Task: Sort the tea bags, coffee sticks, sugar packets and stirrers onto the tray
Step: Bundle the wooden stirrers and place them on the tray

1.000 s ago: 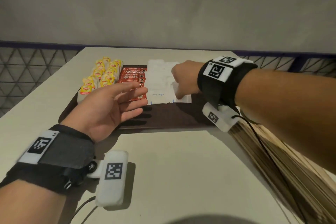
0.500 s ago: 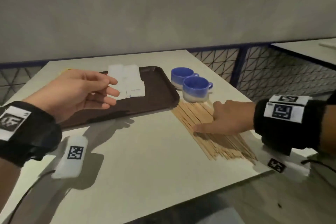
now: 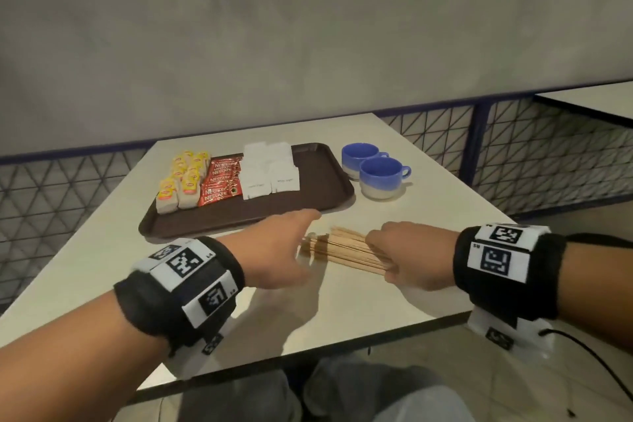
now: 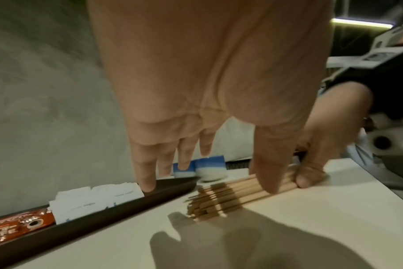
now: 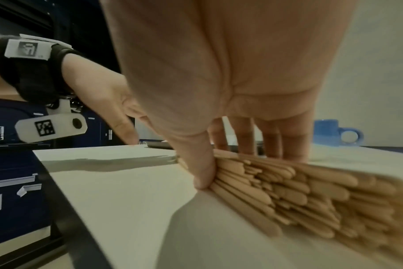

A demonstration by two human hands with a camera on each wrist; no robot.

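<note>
Wooden stirrers (image 3: 346, 250) lie gathered in a bundle on the table, just in front of the brown tray (image 3: 325, 188). My right hand (image 3: 387, 260) grips their right end, with the thumb (image 5: 204, 172) on the near side and the fingers (image 5: 295, 145) on the far side. My left hand (image 3: 301, 236) is at their left end, fingers straight, its thumb (image 4: 269, 174) over the sticks. On the tray, left to right, lie yellow tea bags (image 3: 185, 178), red coffee sticks (image 3: 221, 183) and white sugar packets (image 3: 270, 171). The tray's right part is bare.
Two blue-and-white cups (image 3: 382, 176) stand to the right of the tray, behind the stirrers. The table's (image 3: 342, 319) front edge runs close under my wrists. A blue mesh railing (image 3: 548, 154) borders the far side.
My right hand went from lying flat on the spread stirrers to gripping them as a bundle. My left hand came from over the tray to the stirrers' left end.
</note>
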